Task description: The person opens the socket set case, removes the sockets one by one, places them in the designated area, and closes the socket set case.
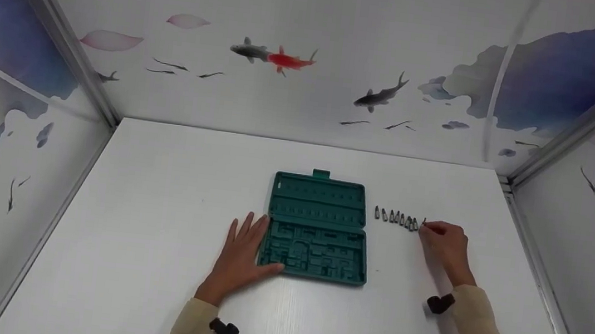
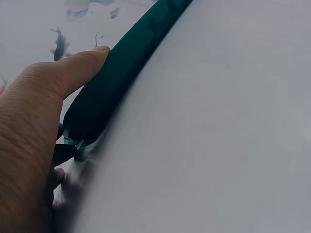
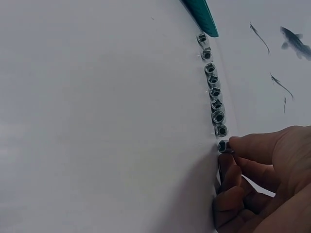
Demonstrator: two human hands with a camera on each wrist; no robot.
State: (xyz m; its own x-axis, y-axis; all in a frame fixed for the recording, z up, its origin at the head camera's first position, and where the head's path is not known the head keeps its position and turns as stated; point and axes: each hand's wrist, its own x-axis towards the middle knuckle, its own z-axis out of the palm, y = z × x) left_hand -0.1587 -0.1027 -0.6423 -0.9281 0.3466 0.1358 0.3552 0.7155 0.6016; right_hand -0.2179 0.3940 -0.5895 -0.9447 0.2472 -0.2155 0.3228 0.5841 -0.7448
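A green plastic tool case lies unfolded on the table, its moulded tray half nearer me. My left hand rests at the case's left front corner, fingers straight along the left side and thumb on the front edge; the left wrist view shows the thumb touching the green wall. To the right of the case, several small metal sockets form a row. At the row's right end my right hand pinches one socket between thumb and fingers. Its other fingers are curled in the right wrist view.
The white table extends around the case on all sides. White panels painted with fish and leaves enclose it at the back and both sides. A black wrist camera sits on the left sleeve, and another on the right.
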